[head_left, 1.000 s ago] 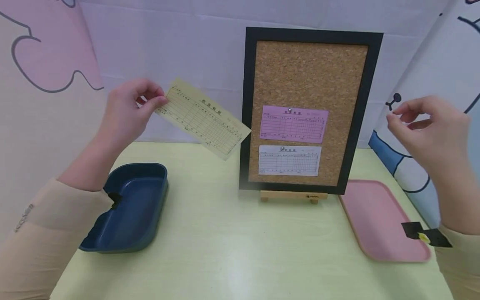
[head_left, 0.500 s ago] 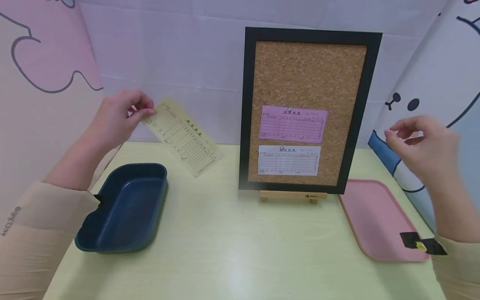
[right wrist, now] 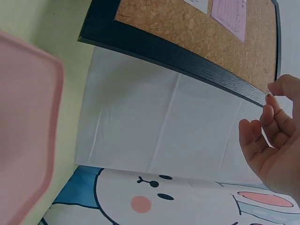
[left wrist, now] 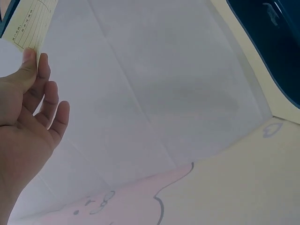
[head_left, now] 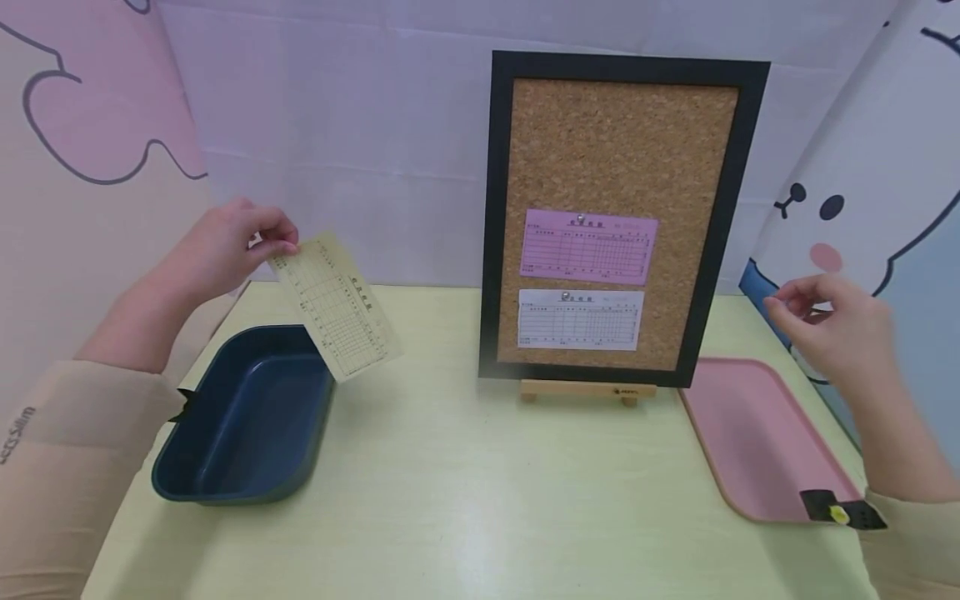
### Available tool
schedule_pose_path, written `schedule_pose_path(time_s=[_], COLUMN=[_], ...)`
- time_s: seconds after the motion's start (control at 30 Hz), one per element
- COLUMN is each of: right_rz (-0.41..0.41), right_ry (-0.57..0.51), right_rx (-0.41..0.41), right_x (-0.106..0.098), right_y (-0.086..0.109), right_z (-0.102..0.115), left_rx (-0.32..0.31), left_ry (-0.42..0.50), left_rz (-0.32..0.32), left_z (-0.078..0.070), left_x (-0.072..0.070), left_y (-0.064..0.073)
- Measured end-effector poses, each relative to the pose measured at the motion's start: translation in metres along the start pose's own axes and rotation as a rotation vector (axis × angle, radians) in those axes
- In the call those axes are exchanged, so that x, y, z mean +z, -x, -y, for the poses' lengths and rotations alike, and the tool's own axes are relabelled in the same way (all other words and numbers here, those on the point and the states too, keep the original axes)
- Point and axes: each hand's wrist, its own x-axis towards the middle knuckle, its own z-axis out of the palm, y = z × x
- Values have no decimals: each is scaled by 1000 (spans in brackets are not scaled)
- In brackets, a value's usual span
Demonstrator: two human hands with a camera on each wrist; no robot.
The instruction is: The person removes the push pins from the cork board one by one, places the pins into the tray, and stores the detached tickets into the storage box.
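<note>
In the head view my left hand [head_left: 243, 246] pinches one corner of a yellow receipt slip [head_left: 337, 308]. The slip hangs tilted, its lower end overlapping the right rim of the dark blue tray [head_left: 251, 417]. Between the thumb and index finger of my right hand [head_left: 843, 329] a tiny shiny pushpin [right wrist: 268, 95] shows in the right wrist view. That hand is raised above the pink tray [head_left: 742, 433]. A framed corkboard [head_left: 622, 142] stands between the hands, with a pink receipt [head_left: 588, 258] and a white receipt [head_left: 581, 327] pinned one above the other.
A small wooden easel [head_left: 588, 390] supports the board on the pale table [head_left: 465, 483]. Behind hangs a white cloth [head_left: 352, 108], and a printed cartoon sheet [head_left: 832, 217] lines the right side. The pink tray lies just right of the board's foot.
My left hand has moved down and left with the yellow receipt, which now hangs more steeply, away from the board. My right hand has come lower too.
</note>
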Motion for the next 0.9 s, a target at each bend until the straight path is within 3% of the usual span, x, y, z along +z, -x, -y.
schedule_pose_path(time_s=[0.3,0.6,0.9], right_rz=[58,146,247], right_ry=[5,23,-18], right_rx=[40,85,135], right_x=[12,28,40], right_y=[7,16,23], right_z=[-24,-41,-56], left_rx=[-60,-92,-141], left_ry=[-40,-53,-31], left_rz=[102,214,255], left_z=[23,48,65], left_x=[3,15,28], left_y=[4,12,22])
